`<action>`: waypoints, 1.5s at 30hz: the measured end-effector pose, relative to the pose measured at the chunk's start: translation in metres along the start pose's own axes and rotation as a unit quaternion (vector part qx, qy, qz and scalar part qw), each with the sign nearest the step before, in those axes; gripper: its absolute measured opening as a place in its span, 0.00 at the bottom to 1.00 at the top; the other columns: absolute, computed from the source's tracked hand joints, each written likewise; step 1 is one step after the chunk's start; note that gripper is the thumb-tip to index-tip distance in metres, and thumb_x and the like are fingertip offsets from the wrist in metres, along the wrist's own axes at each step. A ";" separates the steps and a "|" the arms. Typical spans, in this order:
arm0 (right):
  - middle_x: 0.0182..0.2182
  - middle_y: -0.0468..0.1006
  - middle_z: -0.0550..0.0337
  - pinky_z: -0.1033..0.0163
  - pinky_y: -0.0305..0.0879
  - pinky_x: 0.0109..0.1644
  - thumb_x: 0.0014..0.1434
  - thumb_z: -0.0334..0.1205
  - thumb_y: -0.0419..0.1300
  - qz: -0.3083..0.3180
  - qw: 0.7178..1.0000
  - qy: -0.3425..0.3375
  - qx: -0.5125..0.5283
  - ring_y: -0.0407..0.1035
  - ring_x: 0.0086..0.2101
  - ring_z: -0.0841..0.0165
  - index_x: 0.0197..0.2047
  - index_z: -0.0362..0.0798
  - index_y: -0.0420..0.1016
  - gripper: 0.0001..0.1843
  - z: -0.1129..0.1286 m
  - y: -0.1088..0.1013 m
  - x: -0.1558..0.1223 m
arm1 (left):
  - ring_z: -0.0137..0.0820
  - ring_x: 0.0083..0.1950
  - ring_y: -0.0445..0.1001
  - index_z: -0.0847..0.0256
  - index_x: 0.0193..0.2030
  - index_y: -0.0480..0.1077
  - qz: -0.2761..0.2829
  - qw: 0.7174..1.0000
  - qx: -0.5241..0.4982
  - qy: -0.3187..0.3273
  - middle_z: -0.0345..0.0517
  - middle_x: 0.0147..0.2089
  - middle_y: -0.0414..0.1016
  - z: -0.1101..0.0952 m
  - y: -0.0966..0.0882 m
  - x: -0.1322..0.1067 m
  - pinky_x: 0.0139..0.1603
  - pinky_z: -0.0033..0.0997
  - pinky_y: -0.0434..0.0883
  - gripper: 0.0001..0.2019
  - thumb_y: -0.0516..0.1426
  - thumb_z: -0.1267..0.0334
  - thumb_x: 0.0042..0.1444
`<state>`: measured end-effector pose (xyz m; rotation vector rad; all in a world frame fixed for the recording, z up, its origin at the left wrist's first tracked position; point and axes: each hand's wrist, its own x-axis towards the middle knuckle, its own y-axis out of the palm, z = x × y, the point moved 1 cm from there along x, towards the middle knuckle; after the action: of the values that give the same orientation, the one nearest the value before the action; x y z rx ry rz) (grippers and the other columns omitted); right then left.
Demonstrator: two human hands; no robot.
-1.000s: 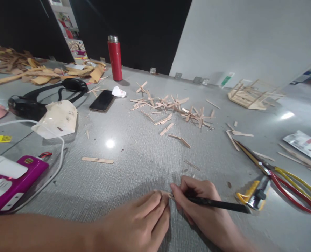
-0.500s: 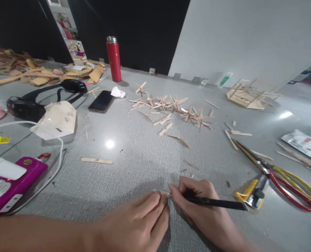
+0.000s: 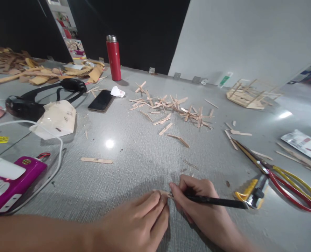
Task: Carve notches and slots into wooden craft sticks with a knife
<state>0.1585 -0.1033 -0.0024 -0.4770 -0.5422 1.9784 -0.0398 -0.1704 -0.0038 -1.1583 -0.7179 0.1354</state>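
Two bare hands work close together at the near edge of a grey, finely textured table (image 3: 124, 178). The left hand (image 3: 142, 218) lies low with its fingers together, bent and pressing on a small, thin wooden strip (image 3: 165, 193), which lies just between the two hands, mostly covered by the fingertips. The right hand (image 3: 198, 199) has its fingers closed around a slim black pen-like tool (image 3: 218, 201), whose back end points out to the right; its working tip is hidden by the fingers. Just right of that hand lie a yellow cutter (image 3: 247, 190) and large scissors with red and yellow handles (image 3: 264, 170). Farther left, a single flat wooden stick (image 3: 97, 160) lies apart on the table. Beyond the hands, a loose scatter of wooden pieces (image 3: 168, 103) spreads across the middle, many crossing one another. Behind it on the left are a black phone (image 3: 100, 101) and an upright red bottle (image 3: 114, 61); at far right stands a light wooden frame (image 3: 246, 103).
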 end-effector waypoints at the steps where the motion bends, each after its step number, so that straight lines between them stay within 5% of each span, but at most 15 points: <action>1: 0.14 0.55 0.70 0.66 0.48 0.20 0.68 0.50 0.56 -0.003 1.000 -0.005 -0.007 0.50 0.17 0.75 0.21 0.51 0.56 0.25 0.001 0.000 0.000 | 0.43 0.54 0.77 0.76 0.53 0.75 0.003 1.000 0.002 0.002 0.63 0.52 0.79 0.000 0.000 0.000 0.63 0.39 0.69 0.16 0.56 0.68 0.63; 18: 0.20 0.48 0.69 0.63 0.46 0.25 0.66 0.43 0.55 -0.035 0.995 -0.053 -0.077 0.45 0.23 0.73 0.23 0.51 0.49 0.23 0.004 -0.002 0.001 | 0.43 0.53 0.78 0.79 0.53 0.74 -0.006 1.000 -0.006 -0.014 0.65 0.51 0.80 -0.001 0.001 0.000 0.60 0.37 0.71 0.16 0.54 0.71 0.62; 35: 0.21 0.47 0.68 0.62 0.46 0.27 0.66 0.42 0.54 -0.042 0.994 -0.032 -0.099 0.45 0.24 0.72 0.23 0.51 0.48 0.22 0.000 -0.004 0.002 | 0.44 0.53 0.78 0.80 0.53 0.74 -0.012 1.000 -0.007 -0.016 0.64 0.50 0.80 -0.002 0.004 0.000 0.60 0.37 0.71 0.16 0.57 0.70 0.61; 45: 0.13 0.55 0.70 0.66 0.49 0.20 0.67 0.43 0.53 -0.024 0.998 0.010 -0.066 0.52 0.17 0.75 0.21 0.52 0.52 0.23 -0.001 -0.007 -0.003 | 0.44 0.53 0.78 0.79 0.53 0.74 -0.021 0.999 -0.013 -0.027 0.64 0.50 0.80 -0.002 0.004 0.001 0.58 0.36 0.73 0.16 0.57 0.70 0.62</action>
<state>0.1657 -0.1032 0.0008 -0.5590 -0.6681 1.8983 -0.0372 -0.1699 -0.0070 -1.1676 -0.7934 0.1237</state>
